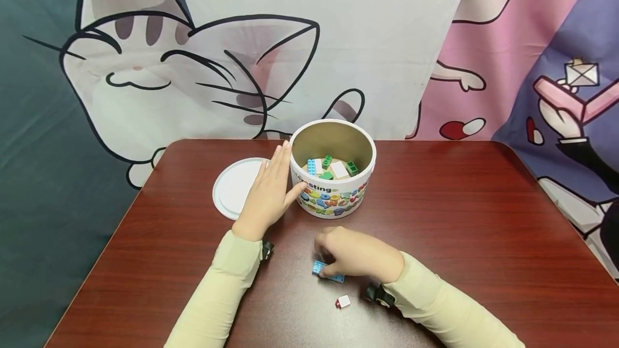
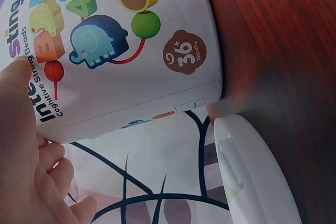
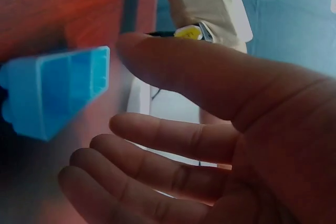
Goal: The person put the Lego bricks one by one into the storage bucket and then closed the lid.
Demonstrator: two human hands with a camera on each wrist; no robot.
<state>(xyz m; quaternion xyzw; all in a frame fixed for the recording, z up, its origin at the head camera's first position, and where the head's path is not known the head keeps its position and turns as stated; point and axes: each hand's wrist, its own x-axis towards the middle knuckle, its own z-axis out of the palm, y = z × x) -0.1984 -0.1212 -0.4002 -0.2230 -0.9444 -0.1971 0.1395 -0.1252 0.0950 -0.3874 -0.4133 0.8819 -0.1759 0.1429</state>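
My left hand (image 1: 268,192) lies with straight fingers along the left side of a round white bucket (image 1: 333,197), its thumb on the printed front. In the left wrist view that thumb and the fingers touch the bucket's wall. A light-blue toy brick (image 1: 318,267) lies on the table under my right hand (image 1: 360,251), partly covered by the thumb. The right wrist view has the hollow underside of the blue brick (image 3: 58,93) beyond the fingertips; the fingers are spread apart from the thumb with nothing between them. Nearer me lies a small white-and-red brick (image 1: 343,302).
Inside the bucket are several bricks, among them a green brick (image 1: 352,168), a white brick (image 1: 339,169) and a blue brick (image 1: 311,166). The white lid (image 1: 232,189) lies left of the bucket on the brown table (image 1: 459,203). A cartoon-printed cloth (image 1: 377,42) hangs behind.
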